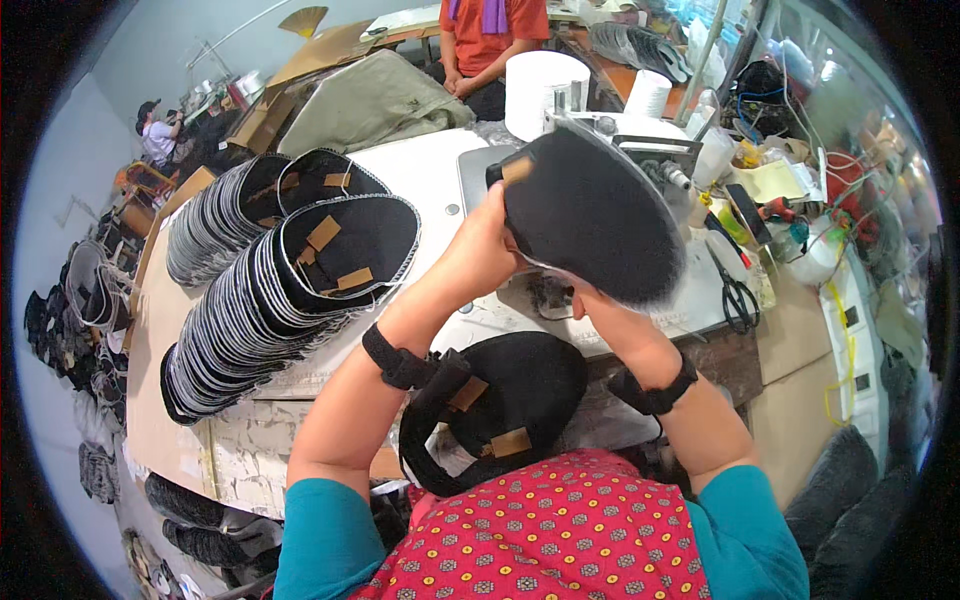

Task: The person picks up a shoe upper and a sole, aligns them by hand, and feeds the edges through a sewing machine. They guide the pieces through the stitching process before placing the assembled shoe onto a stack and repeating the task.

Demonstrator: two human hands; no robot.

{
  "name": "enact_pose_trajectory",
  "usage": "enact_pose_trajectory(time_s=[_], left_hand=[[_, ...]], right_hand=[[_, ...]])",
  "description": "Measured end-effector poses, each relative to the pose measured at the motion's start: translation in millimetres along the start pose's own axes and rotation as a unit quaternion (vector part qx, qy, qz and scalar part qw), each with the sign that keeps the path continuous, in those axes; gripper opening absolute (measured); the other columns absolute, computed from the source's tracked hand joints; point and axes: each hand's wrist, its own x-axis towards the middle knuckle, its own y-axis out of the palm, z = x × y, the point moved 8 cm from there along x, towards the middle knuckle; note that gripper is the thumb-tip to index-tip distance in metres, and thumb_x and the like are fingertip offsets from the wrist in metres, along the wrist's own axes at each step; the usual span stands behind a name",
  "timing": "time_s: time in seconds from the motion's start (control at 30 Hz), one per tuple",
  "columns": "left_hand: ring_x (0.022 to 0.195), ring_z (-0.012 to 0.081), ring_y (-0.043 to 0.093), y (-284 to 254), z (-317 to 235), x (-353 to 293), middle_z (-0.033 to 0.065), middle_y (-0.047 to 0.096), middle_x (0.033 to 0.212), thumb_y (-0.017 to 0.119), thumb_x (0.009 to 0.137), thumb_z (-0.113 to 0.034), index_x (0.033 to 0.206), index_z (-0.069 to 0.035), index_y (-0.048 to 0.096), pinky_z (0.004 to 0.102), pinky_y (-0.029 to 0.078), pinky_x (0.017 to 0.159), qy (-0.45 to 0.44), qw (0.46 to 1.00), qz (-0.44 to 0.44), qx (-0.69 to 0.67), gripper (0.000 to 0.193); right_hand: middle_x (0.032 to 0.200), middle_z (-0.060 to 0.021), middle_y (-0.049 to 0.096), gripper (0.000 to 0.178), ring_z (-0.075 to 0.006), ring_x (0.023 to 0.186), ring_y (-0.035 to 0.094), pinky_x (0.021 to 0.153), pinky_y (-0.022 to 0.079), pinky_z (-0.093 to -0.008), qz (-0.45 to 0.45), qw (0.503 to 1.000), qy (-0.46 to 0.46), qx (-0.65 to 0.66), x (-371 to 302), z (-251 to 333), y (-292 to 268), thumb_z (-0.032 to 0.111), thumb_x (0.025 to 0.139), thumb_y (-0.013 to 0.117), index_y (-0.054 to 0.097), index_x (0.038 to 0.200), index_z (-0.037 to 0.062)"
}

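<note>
Both my hands hold up a black fuzzy fabric piece [600, 215], rounded at its far end, with a tan tag at its left corner. My left hand [485, 250] is closed on its left edge, thumb just under the tag. My right hand [605, 315] grips the lower edge, its fingers partly hidden by the fabric. Against my lap lies a second, bulkier black fabric piece [545, 385] with tan tags. To the left, a long nested stack of black pieces [270, 310] with white stitched edges lies on the worktable, and a similar stack [215, 225] sits behind it.
Behind the held piece stands a sewing machine [650, 145], partly hidden. Large white thread cones [545, 95] rise at the back. Black scissors [738, 300] lie at the right among bottles and tools. A person in an orange shirt [495, 35] sits across the table.
</note>
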Motion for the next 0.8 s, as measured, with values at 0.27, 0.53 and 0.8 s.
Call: enact_pose_trajectory(time_s=[0.27, 0.53, 0.8], left_hand=[[0.078, 0.011, 0.058, -39, 58, -12, 0.0003, 0.065, 0.091, 0.056, 0.089, -0.003, 0.089, -0.008, 0.069, 0.0281, 0.048, 0.075, -0.008, 0.944, -0.019, -0.328, 0.013], [0.076, 0.0054, 0.049, -67, 71, 13, -0.0033, 0.062, 0.091, 0.048, 0.104, -0.03, 0.111, -0.006, 0.063, 0.0212, 0.037, 0.072, 0.057, 0.955, -0.169, -0.235, 0.029], [0.046, 0.0049, 0.044, -77, 94, -28, -0.0013, 0.062, 0.072, 0.064, 0.095, -0.031, 0.084, -0.01, 0.063, 0.0198, 0.028, 0.041, -0.227, 0.942, -0.113, -0.221, 0.023]], right_hand=[[0.109, -0.014, 0.072, 0.027, -0.0118, 0.059, 0.064, 0.053, 0.052, -0.0251, 0.081, 0.982, -0.171, -0.003, -34, 29, -7, -0.014, 0.077, 0.059, 0.066, 0.1, -0.0018], [0.11, -0.0135, 0.071, 0.014, -0.016, 0.055, 0.064, 0.051, 0.051, -0.0272, -0.001, 0.973, -0.223, -0.064, -11, 13, 13, -0.004, 0.086, 0.065, 0.063, 0.099, -0.0004], [0.116, -0.0149, 0.068, 0.031, -0.0318, 0.102, 0.067, 0.082, 0.056, -0.0357, -0.048, 0.954, -0.247, -0.163, 2, 10, 5, -0.002, 0.079, 0.071, 0.062, 0.109, 0.0015]])
